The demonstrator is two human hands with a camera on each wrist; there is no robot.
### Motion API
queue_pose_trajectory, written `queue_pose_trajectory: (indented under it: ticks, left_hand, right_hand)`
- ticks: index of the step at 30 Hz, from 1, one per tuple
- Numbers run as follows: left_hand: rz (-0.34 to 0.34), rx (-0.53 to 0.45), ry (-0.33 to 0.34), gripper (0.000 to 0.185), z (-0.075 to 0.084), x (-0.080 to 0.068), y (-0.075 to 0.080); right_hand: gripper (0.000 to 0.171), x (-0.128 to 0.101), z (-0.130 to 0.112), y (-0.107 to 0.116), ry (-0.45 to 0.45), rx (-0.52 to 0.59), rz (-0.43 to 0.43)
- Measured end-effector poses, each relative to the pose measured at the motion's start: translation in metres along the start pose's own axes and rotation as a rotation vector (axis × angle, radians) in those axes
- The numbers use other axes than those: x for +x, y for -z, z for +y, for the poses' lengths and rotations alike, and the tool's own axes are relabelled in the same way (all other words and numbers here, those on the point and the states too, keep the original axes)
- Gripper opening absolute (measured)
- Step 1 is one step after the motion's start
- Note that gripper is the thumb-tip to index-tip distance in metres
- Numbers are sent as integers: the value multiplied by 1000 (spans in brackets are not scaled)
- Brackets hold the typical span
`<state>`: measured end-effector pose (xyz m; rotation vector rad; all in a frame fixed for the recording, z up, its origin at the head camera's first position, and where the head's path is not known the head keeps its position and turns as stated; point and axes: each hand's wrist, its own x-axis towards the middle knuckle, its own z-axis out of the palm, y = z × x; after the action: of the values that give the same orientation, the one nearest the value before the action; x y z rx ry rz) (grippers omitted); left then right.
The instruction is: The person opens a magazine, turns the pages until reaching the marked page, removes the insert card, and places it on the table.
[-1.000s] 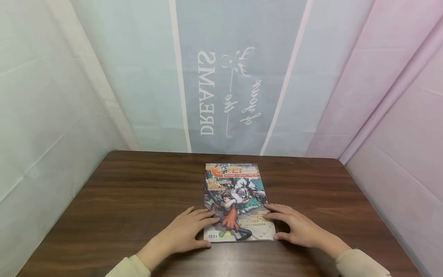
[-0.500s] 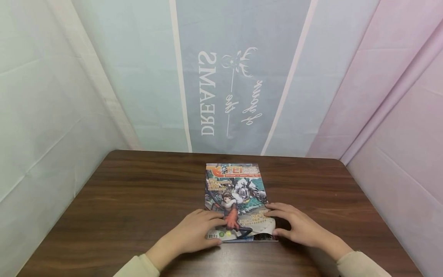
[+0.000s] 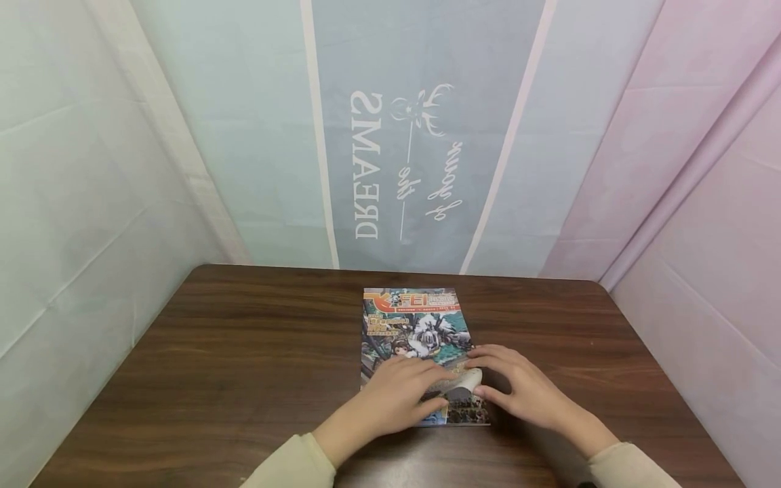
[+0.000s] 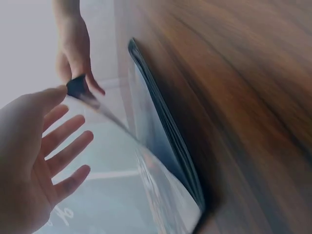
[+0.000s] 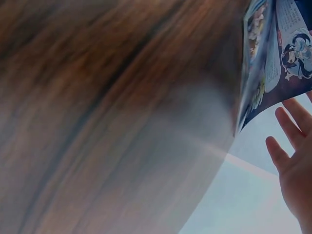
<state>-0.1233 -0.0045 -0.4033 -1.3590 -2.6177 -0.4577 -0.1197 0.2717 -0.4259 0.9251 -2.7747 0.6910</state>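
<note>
Lifting the magazine [image 3: 417,329] cover at table [image 3: 213,352] centre, your right hand [image 3: 525,390] pinches its 5 o'clock corner; your left hand [image 3: 390,400], fingers spread, rests flat—tugging could tear it.

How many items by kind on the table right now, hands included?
Magazine: 1, lower right cover corner lifted
Hands: 2, left hand, right hand
Table: 1
Total: 4

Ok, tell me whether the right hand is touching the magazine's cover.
Touching. In the left wrist view, the right hand pinches the lifted corner of the magazine cover, peeling it up; the head view shows that corner curled at the fingertips.
</note>
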Motion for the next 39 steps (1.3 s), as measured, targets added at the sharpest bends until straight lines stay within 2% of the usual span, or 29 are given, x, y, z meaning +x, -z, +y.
queue_pose_trajectory:
  ticks: [7, 10, 18, 24, 28, 33, 39]
  left_hand:
    - [133, 21, -46, 38, 10, 16, -7]
    - [169, 18, -42, 32, 13, 19, -8]
    - [215, -6, 4, 30, 13, 17, -8]
    - [208, -56, 100, 39, 9, 9, -3]
    - [224, -89, 192, 45, 4, -1, 6]
    - [256, -140, 304, 58, -4, -21, 17]
    - [300, -192, 410, 71, -14, -49, 29]
  right_hand:
    - [31, 5, -3, -1, 20, -31, 62]
    - [30, 7, -5, -1, 24, -40, 84]
    - [39, 7, -11, 2, 24, -6, 159]
    - [46, 6, -15, 5, -28, 44, 214]
    - [43, 4, -18, 4, -44, 25, 217]
    - [41, -2, -20, 2, -15, -35, 193]
    - [41, -12, -19, -2, -27, -68, 142]
